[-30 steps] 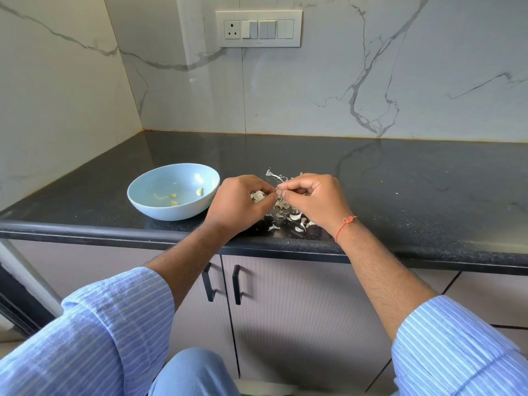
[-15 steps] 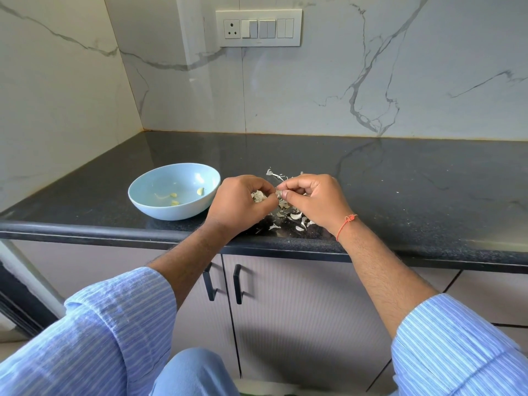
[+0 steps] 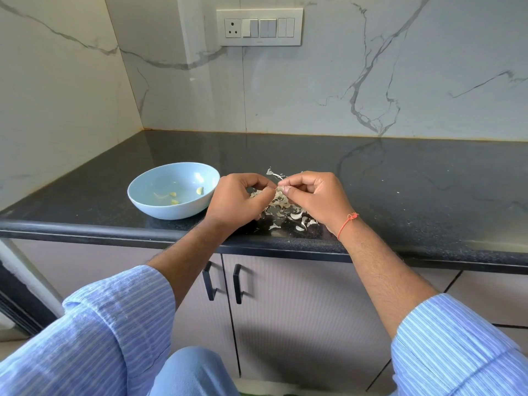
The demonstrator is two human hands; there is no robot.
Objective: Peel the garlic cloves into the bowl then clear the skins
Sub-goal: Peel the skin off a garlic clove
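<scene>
A light blue bowl (image 3: pixel 148 202) sits on the black counter (image 3: pixel 400 178) at the left, with a few peeled yellowish garlic cloves (image 3: pixel 199 190) inside. Just right of it, my left hand (image 3: pixel 234 201) and my right hand (image 3: pixel 313 195) meet fingertip to fingertip and pinch a small garlic clove (image 3: pixel 278 191) between them. Below and behind the hands lies a heap of pale papery garlic skins (image 3: pixel 294 217) on the counter, partly hidden by my right hand.
The counter's rounded front edge (image 3: pixel 114 231) runs just under my wrists. Marble walls close off the back and the left side. A switch panel (image 3: pixel 258 27) hangs on the back wall. Cabinet doors with black handles (image 3: pixel 237 282) stand below the counter.
Both hands stay at the same spot over the skins; only the fingertips have shifted slightly on the clove.
</scene>
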